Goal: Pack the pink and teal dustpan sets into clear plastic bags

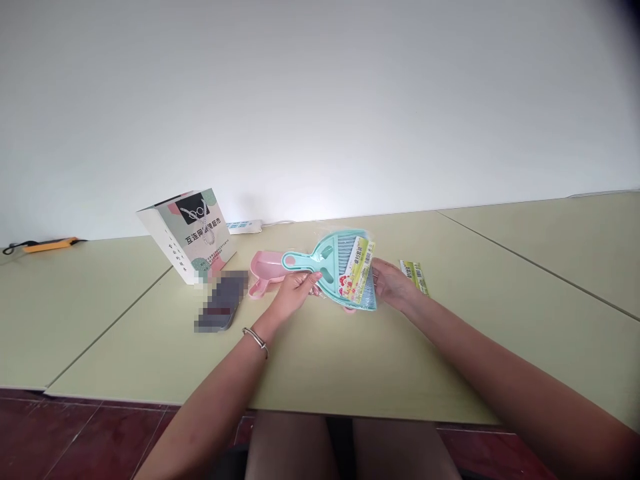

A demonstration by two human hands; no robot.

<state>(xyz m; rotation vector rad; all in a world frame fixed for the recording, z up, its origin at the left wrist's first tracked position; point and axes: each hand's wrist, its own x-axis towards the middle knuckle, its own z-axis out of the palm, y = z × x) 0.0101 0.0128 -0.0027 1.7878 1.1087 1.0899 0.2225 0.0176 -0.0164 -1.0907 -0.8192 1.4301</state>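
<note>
Two legs (pixel 290 447) are closest, under the near edge of the table (pixel 320 373). Two bare arms reach over the table, one from each side.

The left hand (pixel 293 297) pinches a green dustpan (pixel 327 253) near the start of its handle. The thumb lies flat on top, and the other fingers are mostly tucked under. A shiny bracelet (pixel 256 341) is on that wrist.

The right hand (pixel 395 283) is half curled at the other end, by the right edge of the brush (pixel 371 297). Its fingertips are partly hidden there, so I cannot tell if it is squeezing or only touching.

The green dustpan is in the middle, between the two hands, with its handle to the left. The brush has blue bristles and sits in the pan. Clear plastic is around them, and a bright card (pixel 357 270) lies slanted across the bristles.

A pink dustpan (pixel 267 265) is on the table just to the left, partly behind the green one. Another card (pixel 415 277) lies just right of the right hand. Farther left are a dark, blurry thing (pixel 223 300) and a standing paper bag (pixel 200 227). A white box (pixel 245 227) is by the far wall (pixel 320 113).
</note>
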